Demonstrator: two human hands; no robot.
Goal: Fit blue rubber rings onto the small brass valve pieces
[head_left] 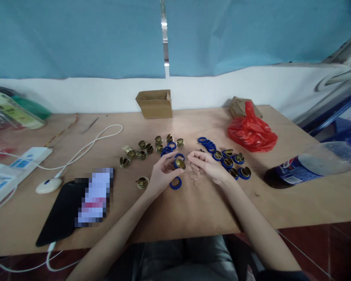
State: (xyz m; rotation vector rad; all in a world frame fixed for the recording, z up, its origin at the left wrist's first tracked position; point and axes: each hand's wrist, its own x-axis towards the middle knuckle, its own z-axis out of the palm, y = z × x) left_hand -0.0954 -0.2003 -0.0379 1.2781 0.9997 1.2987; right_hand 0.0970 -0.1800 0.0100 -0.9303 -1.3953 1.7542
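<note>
Between its thumb and fingers, my left hand grips a round brass-coloured piece, shiny and dished, with a blue rim. My right hand is pinched just to the right of it; whatever its fingertips hold is too small to make out. Thin clear rings lie below those fingertips. A loose blue ring rests on the table under my left hand. Several brass pieces without blue rings are scattered to the left. On the right sit several brass pieces in blue rings, beside a row of overlapping blue rings.
An open cardboard box stands at the table's back. To the right are a red plastic bag and a cola bottle. Leftward lie a phone, a black tablet-like device, a white cable and a power strip.
</note>
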